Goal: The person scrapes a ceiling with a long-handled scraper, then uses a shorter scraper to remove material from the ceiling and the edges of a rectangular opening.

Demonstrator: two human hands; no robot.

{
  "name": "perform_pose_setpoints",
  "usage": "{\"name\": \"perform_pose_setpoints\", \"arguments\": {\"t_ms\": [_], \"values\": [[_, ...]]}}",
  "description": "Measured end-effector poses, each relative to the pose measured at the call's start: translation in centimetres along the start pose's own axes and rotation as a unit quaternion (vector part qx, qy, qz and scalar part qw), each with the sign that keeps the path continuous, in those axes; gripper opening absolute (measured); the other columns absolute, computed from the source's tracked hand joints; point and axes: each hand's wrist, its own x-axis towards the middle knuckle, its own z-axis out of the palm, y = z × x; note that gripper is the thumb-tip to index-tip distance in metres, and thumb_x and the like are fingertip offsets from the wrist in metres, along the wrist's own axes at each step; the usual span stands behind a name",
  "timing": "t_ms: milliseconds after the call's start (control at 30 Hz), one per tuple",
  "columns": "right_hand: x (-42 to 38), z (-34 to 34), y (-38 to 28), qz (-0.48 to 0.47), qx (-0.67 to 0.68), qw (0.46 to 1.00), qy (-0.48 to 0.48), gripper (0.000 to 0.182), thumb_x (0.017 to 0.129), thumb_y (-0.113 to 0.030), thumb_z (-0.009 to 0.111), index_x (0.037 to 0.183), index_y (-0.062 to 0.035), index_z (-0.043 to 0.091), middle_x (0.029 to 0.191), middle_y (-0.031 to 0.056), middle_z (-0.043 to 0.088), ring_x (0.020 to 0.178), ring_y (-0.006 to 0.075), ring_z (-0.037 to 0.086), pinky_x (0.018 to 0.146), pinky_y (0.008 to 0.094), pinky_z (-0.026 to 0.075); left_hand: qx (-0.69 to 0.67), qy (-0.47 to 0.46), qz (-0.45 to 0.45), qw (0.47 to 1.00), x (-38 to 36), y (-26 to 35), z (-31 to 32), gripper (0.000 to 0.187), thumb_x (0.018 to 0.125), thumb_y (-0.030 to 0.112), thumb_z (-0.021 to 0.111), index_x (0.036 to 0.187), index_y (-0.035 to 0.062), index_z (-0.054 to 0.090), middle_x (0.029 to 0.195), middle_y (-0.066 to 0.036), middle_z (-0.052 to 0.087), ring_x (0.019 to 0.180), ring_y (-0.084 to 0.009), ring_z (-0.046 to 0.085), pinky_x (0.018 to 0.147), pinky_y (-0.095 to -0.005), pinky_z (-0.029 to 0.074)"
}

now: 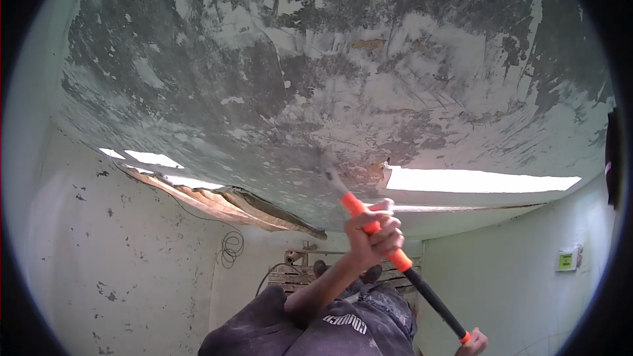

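Note:
A long-handled scraper (432, 300) with orange grips and a black shaft slants across the lower middle of the view. My left hand (376, 234) is closed round its upper orange grip. Farther down, my right hand (476, 341) wraps the orange-ended butt of the handle, partly cut off by the bottom edge. The scraper's metal head (333, 178) is blurred and lies at the patchy plaster surface (316, 92); whether the edge touches cannot be made out. Grey areas, white patches and scratch marks cover that surface.
Wooden slats (283, 280) lie below, by my feet. Brownish sheeting (231, 207) hangs under a bright opening on the left, and a loose wire coil (231, 248) is on the wall. Another bright opening (475, 180) is at right, above a green-faced wall box (566, 261).

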Motion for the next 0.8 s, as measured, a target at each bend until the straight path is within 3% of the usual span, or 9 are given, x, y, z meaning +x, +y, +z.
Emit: {"name": "perform_pose_setpoints", "arguments": {"t_ms": [167,333,533,600,633,700,733,767,800], "values": [[0.5,-2.2,-2.5,0.049,0.034,0.997,0.049,0.035,0.081,-0.026,0.048,0.054,-0.0042,0.052,0.048,0.0083,0.05,0.045,0.0202,0.041,0.047,0.0407,0.031,0.042,-0.018,-0.02,0.999,0.9,-0.9,0.2,0.014,0.084,0.02,0.046,0.074,0.0129,0.039,0.045,0.004,0.032,0.034,-0.0111,0.028,0.042,-0.0316,0.036],[0.1,1.3,-0.4,0.005,-0.002,1.0,-0.03,0.038,0.082,-0.03,0.047,0.056,-0.004,0.053,0.049,0.0104,0.051,0.046,0.0233,0.044,0.049,0.0426,0.032,0.053,0.0,-0.007,0.999,-0.3,1.4,-0.9,0.017,0.084,0.02,0.047,0.071,0.0135,0.038,0.045,0.003,0.031,0.033,-0.0105,0.028,0.042,-0.0308,0.038],[-1.1,0.9,0.0,0.035,0.062,0.997,-0.036,0.035,0.085,-0.03,0.05,0.061,-0.004,0.054,0.051,0.0027,0.045,0.049,0.0169,0.042,0.048,0.0377,0.032,0.07,0.002,0.009,0.997,0.3,-1.2,-1.2,0.019,0.087,0.023,0.046,0.072,0.0125,0.04,0.044,0.004,0.03,0.033,-0.0092,0.029,0.04,-0.0274,0.038],[-0.8,0.5,2.4,0.115,0.03,0.992,-0.047,0.038,0.09,-0.025,0.05,0.068,0.0047,0.06,0.065,0.0147,0.059,0.06,0.0252,0.053,0.056,0.0406,0.037,0.074,0.013,-0.026,0.997,1.2,-3.2,-1.2,0.017,0.087,0.021,0.045,0.074,0.0111,0.041,0.046,0.004,0.031,0.035,-0.0106,0.03,0.044,-0.03,0.04],[-0.8,0.5,3.1,0.119,0.031,0.991,-0.043,0.038,0.09,-0.025,0.05,0.068,0.0047,0.06,0.065,0.0147,0.059,0.06,0.0252,0.053,0.056,0.0406,0.037,0.075,0.018,-0.043,0.996,1.4,-3.8,-1.2,0.016,0.087,0.02,0.044,0.075,0.0105,0.041,0.047,0.003,0.032,0.036,-0.0113,0.031,0.046,-0.0313,0.04],[-0.5,0.9,3.8,0.11,0.077,0.991,0.015,0.044,0.091,-0.025,0.049,0.06,0.0059,0.054,0.057,0.0153,0.052,0.055,0.0261,0.047,0.054,0.0442,0.032,0.067,0.0,-0.058,0.996,1.6,-4.2,-1.5,0.016,0.087,0.021,0.045,0.075,0.0101,0.041,0.048,0.003,0.033,0.038,-0.0121,0.033,0.051,-0.0331,0.043],[-0.4,2.3,3.0,0.03,0.053,0.987,0.151,0.047,0.091,-0.026,0.048,0.057,0.0067,0.05,0.05,0.0161,0.044,0.05,0.0264,0.042,0.053,0.0443,0.03,0.088,0.009,-0.054,0.995,1.7,-4.0,-1.4,0.016,0.087,0.021,0.045,0.075,0.0103,0.041,0.049,0.003,0.034,0.039,-0.0122,0.034,0.053,-0.0334,0.043],[-0.4,2.1,2.8,0.034,0.054,0.986,0.155,0.047,0.091,-0.026,0.048,0.057,0.0067,0.05,0.05,0.0161,0.044,0.05,0.0264,0.042,0.053,0.0443,0.03,0.11,0.018,-0.05,0.993,1.6,-3.8,-1.2,0.016,0.087,0.021,0.045,0.075,0.0106,0.041,0.05,0.003,0.034,0.039,-0.0122,0.034,0.055,-0.0337,0.044],[-0.1,1.8,2.6,0.051,0.044,0.993,0.097,0.047,0.091,-0.026,0.048,0.058,0.0072,0.049,0.051,0.0175,0.044,0.05,0.0275,0.042,0.053,0.0449,0.03,0.117,0.02,-0.052,0.992,1.5,-3.4,-0.9,0.017,0.087,0.022,0.046,0.075,0.011,0.04,0.051,0.003,0.034,0.04,-0.0122,0.035,0.057,-0.0339,0.044]]}}
